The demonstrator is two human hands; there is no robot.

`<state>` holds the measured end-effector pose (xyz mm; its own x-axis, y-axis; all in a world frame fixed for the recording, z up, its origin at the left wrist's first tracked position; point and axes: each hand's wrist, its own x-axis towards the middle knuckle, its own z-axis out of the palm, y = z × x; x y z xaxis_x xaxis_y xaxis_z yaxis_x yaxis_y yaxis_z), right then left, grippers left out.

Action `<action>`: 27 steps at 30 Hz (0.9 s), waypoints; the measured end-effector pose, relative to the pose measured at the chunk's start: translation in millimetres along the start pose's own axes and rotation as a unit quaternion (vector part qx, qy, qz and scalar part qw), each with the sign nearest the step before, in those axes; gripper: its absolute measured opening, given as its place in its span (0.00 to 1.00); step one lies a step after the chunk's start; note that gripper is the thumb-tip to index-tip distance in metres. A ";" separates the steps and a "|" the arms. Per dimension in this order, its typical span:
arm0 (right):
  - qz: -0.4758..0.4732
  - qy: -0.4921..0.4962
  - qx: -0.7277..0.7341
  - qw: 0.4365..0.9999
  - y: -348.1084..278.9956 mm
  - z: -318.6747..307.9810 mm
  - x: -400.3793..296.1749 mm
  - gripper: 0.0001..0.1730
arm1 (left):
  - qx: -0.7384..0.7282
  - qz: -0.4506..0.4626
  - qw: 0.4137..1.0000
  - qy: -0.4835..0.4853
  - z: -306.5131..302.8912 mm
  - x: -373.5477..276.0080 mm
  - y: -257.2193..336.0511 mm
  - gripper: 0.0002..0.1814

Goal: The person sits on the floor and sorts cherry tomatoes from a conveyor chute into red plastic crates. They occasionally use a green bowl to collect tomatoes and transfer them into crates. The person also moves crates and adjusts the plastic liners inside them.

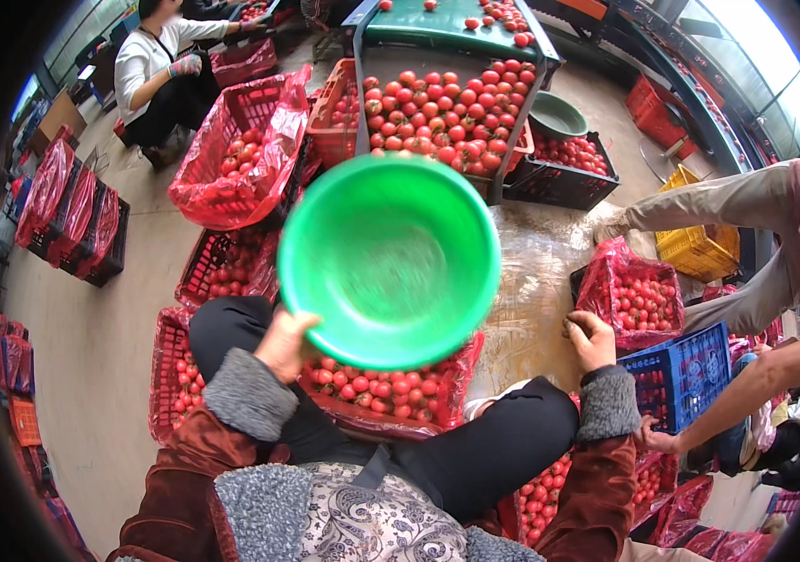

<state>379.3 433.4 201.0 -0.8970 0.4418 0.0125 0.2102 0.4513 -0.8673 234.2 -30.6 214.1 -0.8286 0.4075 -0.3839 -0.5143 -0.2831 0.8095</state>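
Note:
My left hand [286, 344] grips the lower left rim of a bright green plastic basin [389, 260]. The basin is tilted so that its bare inside faces me, and its outline is slightly blurred. Beneath it, between my knees, a crate lined with red plastic film holds red tomatoes [379, 388]; the basin hides its far part. Out to the right, my right hand [591, 341] hangs with loosely bent fingers and nothing visible in them. Close beside that hand is another film-lined crate of tomatoes [642, 302]. Beyond the basin, tomatoes [442, 116] fill the end of a sorting chute.
A green conveyor belt [435, 28] feeds the chute. Film-lined red crates [242, 151] flank my left side. On the right, a co-worker's hand [659, 437] touches a blue crate [688, 376]. Another person [161, 77] sits at the far left. A dark green basin [558, 114] rests on a black crate.

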 end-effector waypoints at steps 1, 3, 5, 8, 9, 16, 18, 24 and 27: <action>0.009 -0.024 0.002 1.000 0.4 3.1 5.9 0.11 | -0.018 0.011 0.999 0.037 -9.7 -1.4 20.4 0.28; 0.038 -0.078 -0.071 0.994 7.5 17.3 26.5 0.12 | -0.069 0.047 0.993 0.085 -33.4 0.1 63.1 0.27; 0.085 -0.136 -0.051 0.986 23.8 36.1 44.0 0.14 | -0.049 0.100 0.985 0.132 -63.8 18.5 101.3 0.24; 0.136 -0.202 -0.078 0.967 60.5 81.9 77.5 0.17 | -0.034 0.127 0.968 0.215 -117.8 62.7 137.7 0.22; 0.170 -0.207 -0.064 0.961 74.4 98.5 86.0 0.18 | -0.043 0.132 0.959 0.247 -132.8 76.6 143.3 0.24; 0.125 -0.026 -0.137 0.982 135.4 229.8 120.7 0.26 | -0.080 0.120 0.975 0.171 -133.0 103.0 142.3 0.41; 0.151 0.005 -0.141 0.978 133.4 238.0 120.8 0.23 | -0.032 0.056 0.969 -0.238 -111.6 117.7 91.5 0.36; 0.201 0.036 -0.037 0.978 122.2 198.2 104.3 0.18 | 0.635 0.098 0.747 0.174 -73.7 213.7 -89.2 0.37; 0.222 0.090 -0.038 0.970 139.6 151.3 88.9 0.14 | 0.647 0.086 0.752 0.094 -47.4 234.7 -109.7 0.27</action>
<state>270.1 418.3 5.7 -0.6306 0.7305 -0.2621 0.5946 0.2377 -0.7681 85.6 54.9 14.2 -0.9374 0.2970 -0.1820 0.1486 0.8135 0.5622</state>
